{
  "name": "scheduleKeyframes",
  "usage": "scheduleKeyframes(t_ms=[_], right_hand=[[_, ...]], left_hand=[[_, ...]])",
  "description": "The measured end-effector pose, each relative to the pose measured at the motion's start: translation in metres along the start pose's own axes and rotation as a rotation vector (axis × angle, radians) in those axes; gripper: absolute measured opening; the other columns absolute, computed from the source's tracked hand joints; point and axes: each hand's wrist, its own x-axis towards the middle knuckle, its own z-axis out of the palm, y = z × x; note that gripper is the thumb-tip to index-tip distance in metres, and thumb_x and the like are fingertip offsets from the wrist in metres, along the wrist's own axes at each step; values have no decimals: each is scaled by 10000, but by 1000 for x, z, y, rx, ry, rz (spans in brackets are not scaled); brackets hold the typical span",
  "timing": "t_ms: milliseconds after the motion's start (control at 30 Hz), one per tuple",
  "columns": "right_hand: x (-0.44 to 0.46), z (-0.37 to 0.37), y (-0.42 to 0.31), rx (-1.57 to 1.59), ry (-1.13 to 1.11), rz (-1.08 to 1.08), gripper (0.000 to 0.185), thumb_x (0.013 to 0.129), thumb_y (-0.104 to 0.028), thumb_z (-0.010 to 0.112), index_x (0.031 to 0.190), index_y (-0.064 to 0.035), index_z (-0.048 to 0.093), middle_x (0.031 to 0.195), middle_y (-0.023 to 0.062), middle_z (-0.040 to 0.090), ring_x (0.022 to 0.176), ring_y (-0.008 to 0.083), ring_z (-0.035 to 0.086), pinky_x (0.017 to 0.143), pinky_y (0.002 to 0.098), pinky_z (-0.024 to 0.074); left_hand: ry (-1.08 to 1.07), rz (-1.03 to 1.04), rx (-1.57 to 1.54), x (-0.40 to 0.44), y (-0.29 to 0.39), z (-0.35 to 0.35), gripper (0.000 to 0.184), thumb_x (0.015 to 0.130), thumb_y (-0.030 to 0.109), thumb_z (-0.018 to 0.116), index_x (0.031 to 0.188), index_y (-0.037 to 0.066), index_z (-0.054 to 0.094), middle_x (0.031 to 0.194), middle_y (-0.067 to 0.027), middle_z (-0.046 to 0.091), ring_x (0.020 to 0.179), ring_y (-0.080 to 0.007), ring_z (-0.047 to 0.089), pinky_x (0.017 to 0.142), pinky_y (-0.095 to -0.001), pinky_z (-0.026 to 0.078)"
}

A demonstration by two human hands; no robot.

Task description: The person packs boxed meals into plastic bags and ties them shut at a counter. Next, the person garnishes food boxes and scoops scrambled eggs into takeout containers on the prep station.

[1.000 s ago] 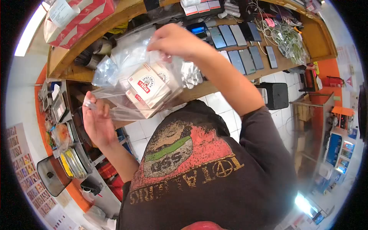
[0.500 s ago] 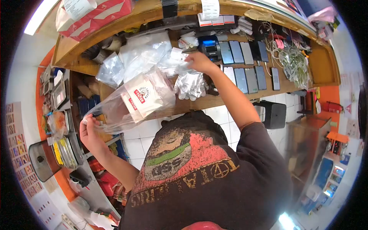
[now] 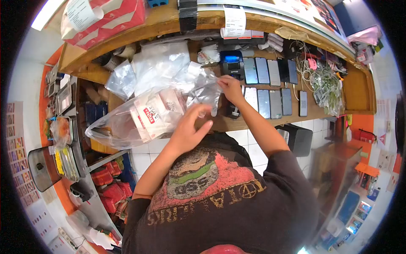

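Note:
My right hand [image 3: 231,89] pinches the upper right edge of a shiny, silvery plastic bag [image 3: 205,89] at the counter's front. My left hand [image 3: 191,130] is just below that bag, thumb and fingers apart, holding nothing that I can see; whether its fingertips touch the bag is unclear. To its left lies a large clear plastic bag [image 3: 111,122] with printed white-and-red food packaging [image 3: 150,113] inside, its loose end hanging over the counter edge. Flat clear plastic bags [image 3: 163,63] are piled behind.
Several phones [image 3: 263,101] lie in two rows on the wooden counter [image 3: 228,124], beside a small dark printer [image 3: 231,65]. Tangled cables and a clear bundle [image 3: 327,86] are farther right. An overhead shelf edge [image 3: 148,28] spans the back. A black bin [image 3: 296,139] stands below.
My left hand has let go of the large clear bag's end and moved right to the silvery bag. My right hand has shifted slightly right and down, lifting the silvery bag's edge.

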Motion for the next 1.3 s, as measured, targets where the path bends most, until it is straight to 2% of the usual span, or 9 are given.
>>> scheduleKeyframes(t_ms=[100,233,300,467,633,700,833,1033,1300], right_hand=[[-14,-45,-22,151,-7,142,143,852,-63,657,957,27,692,838,107,681,773,221,640,702,305,488],[-42,-85,-16,354,93,475,161,876,-41,638,1020,7,691,837,30,676,757,94,593,681,254,472],[-54,-101,-6,387,118,460,181,878,-9,622,1046,6,689,862,4,669,759,55,572,669,225,459],[-71,-124,-5,614,295,532,213,878,12,620,1085,15,671,914,23,675,771,65,576,688,216,455],[-80,-133,3,652,343,550,251,842,43,623,1088,18,666,966,51,691,825,97,613,753,243,481],[-80,-135,6,654,353,548,251,839,43,624,1086,22,665,968,57,692,835,105,619,768,248,486],[-79,-139,0,723,363,562,249,834,38,627,1081,32,661,968,64,693,857,119,633,795,257,493],[-87,-137,10,704,395,590,248,831,43,629,1078,34,659,974,66,694,869,115,635,794,249,489],[-104,-135,26,693,484,660,227,834,34,634,1059,24,660,977,65,691,875,117,626,806,253,477]], left_hand=[[336,57,250,45,-61,42,559,797,73,649,1315,24,446,1351,-199,439,1274,-380,400,1071,-433,325],[275,13,444,83,-150,78,610,754,66,664,1326,42,454,1379,-189,445,1284,-398,393,1083,-469,319],[27,-74,762,87,-182,95,647,751,51,636,1365,58,434,1378,-188,459,1290,-408,391,1089,-495,311],[-150,-41,1067,92,-202,105,158,805,161,557,822,89,697,966,-47,683,1037,-262,547,881,-414,425],[-112,-99,1063,93,-209,111,157,802,149,563,824,91,707,961,-56,680,1060,-257,541,902,-418,421],[55,116,1014,87,-216,117,160,803,120,555,839,78,705,962,-52,679,1066,-266,550,886,-436,446],[-176,-46,1031,79,-225,116,116,781,113,601,841,81,694,933,-63,678,1015,-276,585,840,-433,482],[107,-40,771,83,-194,108,58,733,57,668,786,52,642,826,-132,642,873,-297,617,762,-420,486],[346,-103,339,74,-152,95,160,797,-36,622,953,-6,635,878,-148,600,809,-311,594,757,-370,474]])
